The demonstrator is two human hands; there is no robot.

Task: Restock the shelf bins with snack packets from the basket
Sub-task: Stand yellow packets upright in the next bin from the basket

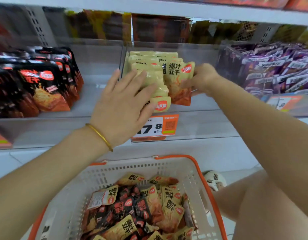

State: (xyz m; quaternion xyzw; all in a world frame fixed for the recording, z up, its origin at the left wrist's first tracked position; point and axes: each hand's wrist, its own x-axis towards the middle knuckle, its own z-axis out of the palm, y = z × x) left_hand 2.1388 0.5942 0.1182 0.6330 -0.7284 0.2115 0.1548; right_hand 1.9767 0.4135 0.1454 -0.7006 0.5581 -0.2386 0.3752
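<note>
As the stock stands: restock partway, by my judgement; one bin is being filled and much remains in the basket.
Left grip (122, 104): flat, fingers straight, pressing on the leaning row of yellow packets (148, 66); holds nothing.
Right grip (201, 77): narrow, pinching the held packet (180, 80) by its right edge; the packet is upright, touching the row's right side.
Middle bin (198, 54): clear-walled, under both grips; bare space shows just beyond the right grip.
Basket (200, 170): below both grips, nearer the person; mixed packets (170, 205), yellow and black, lie heaped inside.
Black packets (46, 84): standing row, well left of the left grip; bare shelf lies between.
Purple packets (279, 66): heaped bin, well right of the right grip; looks full.
Left to do: seat the held packet, then shelve the basket's yellow and black stock.
</note>
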